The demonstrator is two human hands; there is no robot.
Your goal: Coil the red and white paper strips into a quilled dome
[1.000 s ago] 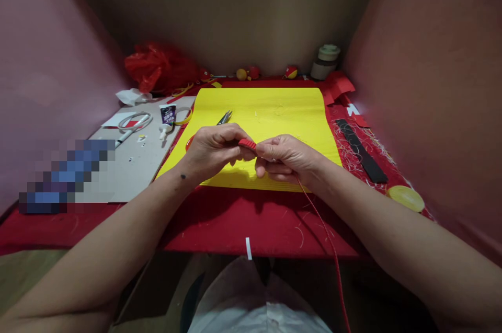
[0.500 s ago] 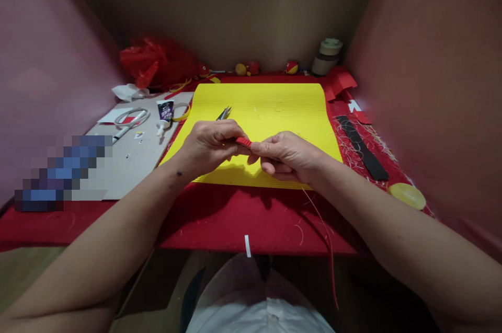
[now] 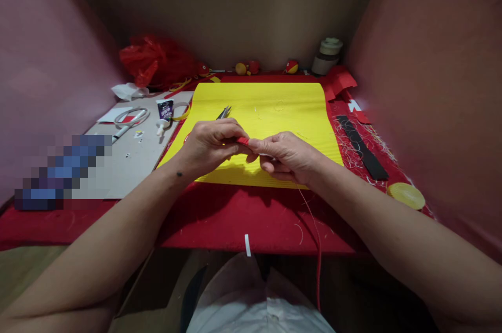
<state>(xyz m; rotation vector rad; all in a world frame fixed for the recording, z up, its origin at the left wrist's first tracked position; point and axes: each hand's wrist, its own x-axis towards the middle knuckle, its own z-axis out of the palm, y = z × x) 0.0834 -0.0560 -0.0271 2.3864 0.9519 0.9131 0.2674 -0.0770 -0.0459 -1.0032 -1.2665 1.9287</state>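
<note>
Pinched in my left hand [image 3: 214,145] is a small ridged red roll [image 3: 242,140], which looks like coiled corrugated paper strip. My right hand [image 3: 288,155] meets it from the right, its thumb and index finger closed on the strip close to the roll. From below my right palm the long thin red strip [image 3: 318,249] hangs down past the table edge. Both hands are above a yellow corrugated sheet [image 3: 259,105]. Scissors [image 3: 225,112] lie on the sheet behind my left hand, their handles mostly hidden by it.
On a grey board [image 3: 147,160] to the left lie a glue tube [image 3: 164,113] and a coiled pale strip [image 3: 131,117]. A black strip [image 3: 363,147] and a yellow disc [image 3: 407,195] sit at right. A red plastic bag [image 3: 152,58] and a jar [image 3: 328,56] stand behind.
The hanging part of the red strip has swung left. My right thumb has shifted slightly left along the roll, while my left hand stays nearly in place.
</note>
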